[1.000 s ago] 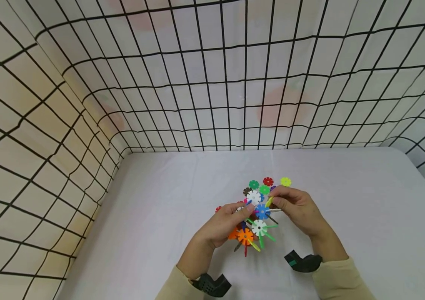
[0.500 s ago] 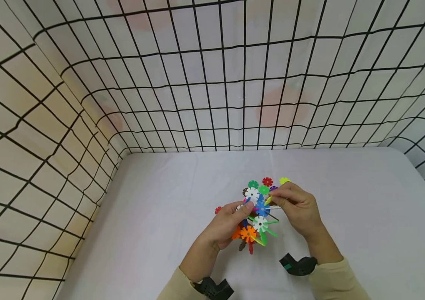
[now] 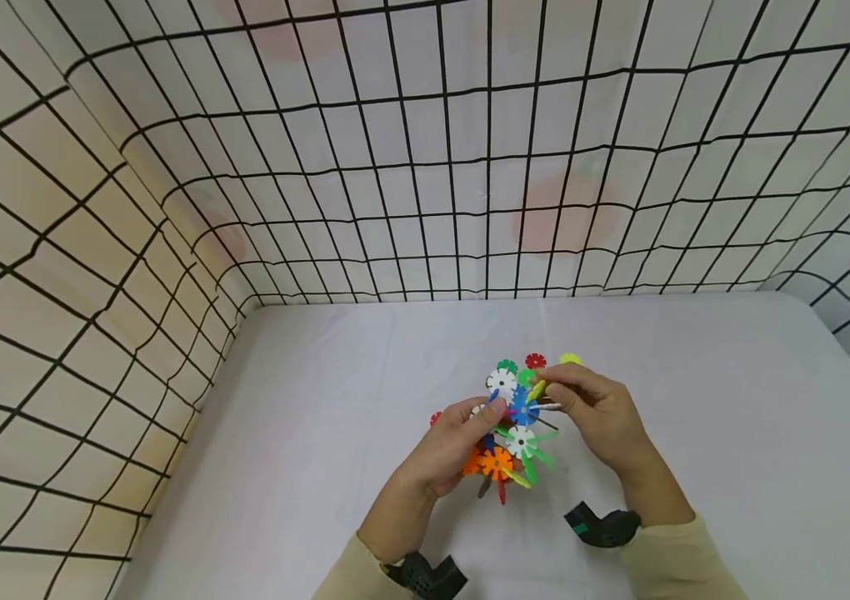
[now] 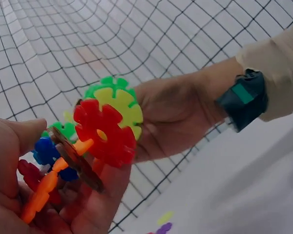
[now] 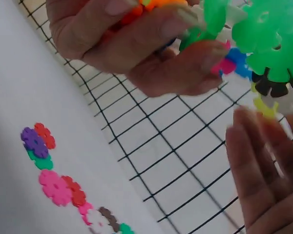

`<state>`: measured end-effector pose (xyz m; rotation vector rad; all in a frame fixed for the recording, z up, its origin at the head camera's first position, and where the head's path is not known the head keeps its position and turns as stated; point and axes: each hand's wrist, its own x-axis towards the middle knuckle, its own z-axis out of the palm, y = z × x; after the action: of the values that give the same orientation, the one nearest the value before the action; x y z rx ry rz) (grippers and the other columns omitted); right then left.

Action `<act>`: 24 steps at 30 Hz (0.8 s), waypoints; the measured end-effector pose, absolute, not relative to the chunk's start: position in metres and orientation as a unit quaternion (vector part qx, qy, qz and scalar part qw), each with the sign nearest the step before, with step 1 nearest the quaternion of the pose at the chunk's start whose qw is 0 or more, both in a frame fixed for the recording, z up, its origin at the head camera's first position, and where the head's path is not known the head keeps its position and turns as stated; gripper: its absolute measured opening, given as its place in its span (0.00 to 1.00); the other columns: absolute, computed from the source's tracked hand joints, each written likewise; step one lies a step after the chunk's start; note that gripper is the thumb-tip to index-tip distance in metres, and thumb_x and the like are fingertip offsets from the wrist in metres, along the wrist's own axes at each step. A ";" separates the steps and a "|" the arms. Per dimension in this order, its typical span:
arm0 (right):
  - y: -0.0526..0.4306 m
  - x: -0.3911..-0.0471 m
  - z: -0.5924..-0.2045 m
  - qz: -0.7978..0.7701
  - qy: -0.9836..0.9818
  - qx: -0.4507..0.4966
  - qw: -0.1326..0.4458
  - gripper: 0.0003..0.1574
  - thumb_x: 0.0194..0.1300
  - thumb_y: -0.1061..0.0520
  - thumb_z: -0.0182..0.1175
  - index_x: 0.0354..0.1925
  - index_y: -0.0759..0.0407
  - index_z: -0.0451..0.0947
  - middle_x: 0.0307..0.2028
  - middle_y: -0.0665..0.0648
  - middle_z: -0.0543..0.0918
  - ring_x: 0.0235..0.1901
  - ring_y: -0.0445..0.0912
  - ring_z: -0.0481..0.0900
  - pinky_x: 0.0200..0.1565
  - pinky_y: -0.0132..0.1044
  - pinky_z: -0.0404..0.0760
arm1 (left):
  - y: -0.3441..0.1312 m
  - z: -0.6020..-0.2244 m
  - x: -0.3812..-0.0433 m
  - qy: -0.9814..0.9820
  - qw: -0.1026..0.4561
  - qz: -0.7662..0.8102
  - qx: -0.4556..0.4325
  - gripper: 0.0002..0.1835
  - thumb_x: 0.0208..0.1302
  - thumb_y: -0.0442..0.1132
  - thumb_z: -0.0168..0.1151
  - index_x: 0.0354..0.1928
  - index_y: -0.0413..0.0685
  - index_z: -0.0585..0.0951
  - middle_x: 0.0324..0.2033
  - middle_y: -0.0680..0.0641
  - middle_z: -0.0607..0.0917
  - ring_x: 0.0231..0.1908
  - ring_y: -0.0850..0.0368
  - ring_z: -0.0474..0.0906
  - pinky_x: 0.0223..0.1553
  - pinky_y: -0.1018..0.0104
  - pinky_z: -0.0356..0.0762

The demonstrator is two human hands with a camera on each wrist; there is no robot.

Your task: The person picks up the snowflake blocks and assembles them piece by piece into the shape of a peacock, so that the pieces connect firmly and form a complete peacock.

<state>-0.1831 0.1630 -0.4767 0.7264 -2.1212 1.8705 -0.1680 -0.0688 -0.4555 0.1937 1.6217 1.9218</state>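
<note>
Left hand (image 3: 455, 442) grips a cluster of interlocked slotted discs (image 3: 523, 411), thumb on top. Cluster is held up over the white table (image 3: 305, 467), in front of the person. Right hand (image 3: 597, 408) pinches a small yellow disc (image 3: 537, 391) between thumb and fingertips at the cluster's right side, next to the blue disc. Can't tell if it's seated in a slot; fingers cover that spot. Orange disc (image 3: 497, 463) sits at the near end of the cluster, white disc (image 3: 502, 382) at the far end. Loose on the table beyond: red disc (image 3: 535, 361), lime disc (image 3: 571, 358). Right wrist view also shows a pink disc (image 5: 55, 187) and a purple disc (image 5: 34, 142) lying there. Black wire grid (image 3: 488, 158) stands behind the table.
</note>
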 end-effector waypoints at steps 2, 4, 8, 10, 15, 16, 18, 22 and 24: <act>0.164 -0.188 -0.479 0.642 -0.740 0.178 0.089 0.19 0.78 0.64 0.51 0.62 0.70 0.74 0.54 0.55 0.85 0.45 0.35 0.87 0.48 0.28 0.85 | -0.074 -0.453 -0.171 0.626 0.293 0.720 0.061 0.31 0.75 0.61 0.54 0.57 0.38 0.78 0.33 0.55 0.88 0.31 0.64 0.86 0.37 0.71 0.85; 0.164 -0.192 -0.484 0.633 -0.766 0.098 0.062 0.22 0.80 0.57 0.51 0.64 0.67 0.73 0.56 0.62 0.83 0.45 0.38 0.89 0.48 0.27 0.85 | -0.080 -0.452 -0.174 0.641 0.269 0.718 0.043 0.31 0.74 0.62 0.54 0.57 0.38 0.78 0.33 0.53 0.88 0.30 0.63 0.86 0.36 0.71 0.85; 0.155 -0.197 -0.500 0.539 -0.842 -0.001 0.002 0.20 0.77 0.51 0.57 0.60 0.61 0.79 0.53 0.65 0.85 0.43 0.44 0.89 0.43 0.26 0.86 | -0.093 -0.451 -0.179 0.658 0.213 0.722 -0.003 0.33 0.74 0.64 0.52 0.59 0.40 0.76 0.37 0.51 0.87 0.35 0.61 0.84 0.39 0.71 0.84; 0.145 -0.197 -0.508 0.485 -0.874 0.005 -0.013 0.19 0.75 0.51 0.60 0.58 0.58 0.81 0.51 0.62 0.86 0.43 0.47 0.87 0.43 0.30 0.85 | -0.096 -0.451 -0.180 0.658 0.194 0.728 -0.018 0.33 0.74 0.66 0.52 0.59 0.42 0.75 0.40 0.50 0.86 0.38 0.61 0.83 0.42 0.71 0.83; 0.118 -0.190 -0.524 0.379 -0.923 0.068 0.019 0.25 0.69 0.53 0.66 0.61 0.60 0.80 0.56 0.62 0.80 0.44 0.51 0.84 0.42 0.43 0.86 | -0.093 -0.452 -0.180 0.628 0.186 0.755 -0.039 0.33 0.73 0.66 0.52 0.63 0.46 0.72 0.46 0.49 0.84 0.44 0.59 0.81 0.47 0.70 0.82; 0.114 -0.188 -0.527 0.359 -0.930 0.073 0.028 0.27 0.68 0.53 0.67 0.63 0.61 0.78 0.58 0.63 0.79 0.45 0.53 0.84 0.43 0.46 0.87 | -0.092 -0.453 -0.180 0.616 0.188 0.764 -0.042 0.32 0.73 0.65 0.53 0.65 0.47 0.72 0.49 0.48 0.83 0.46 0.59 0.81 0.49 0.70 0.82; 0.109 -0.187 -0.533 0.320 -0.944 0.073 0.048 0.31 0.68 0.52 0.67 0.66 0.61 0.76 0.60 0.65 0.75 0.47 0.56 0.84 0.45 0.50 0.88 | -0.090 -0.453 -0.180 0.591 0.190 0.782 -0.048 0.31 0.74 0.62 0.54 0.67 0.48 0.71 0.52 0.48 0.82 0.49 0.58 0.80 0.52 0.69 0.82; 0.105 -0.187 -0.541 0.283 -0.953 0.070 0.083 0.32 0.68 0.51 0.68 0.65 0.62 0.76 0.59 0.67 0.75 0.52 0.60 0.84 0.49 0.54 0.87 | -0.087 -0.455 -0.179 0.549 0.191 0.813 -0.048 0.30 0.75 0.58 0.54 0.69 0.47 0.69 0.57 0.47 0.79 0.55 0.56 0.78 0.58 0.65 0.80; 0.105 -0.188 -0.542 0.281 -0.952 0.075 0.096 0.29 0.67 0.52 0.69 0.62 0.63 0.79 0.57 0.67 0.75 0.51 0.60 0.84 0.48 0.54 0.87 | -0.086 -0.456 -0.178 0.534 0.189 0.823 -0.047 0.30 0.76 0.57 0.53 0.70 0.47 0.68 0.59 0.47 0.78 0.57 0.56 0.77 0.60 0.65 0.79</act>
<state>-0.1880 0.1049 -0.5424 0.2227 -2.8212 0.8324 -0.1782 -0.0857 -0.4562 -0.1320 1.5008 2.3144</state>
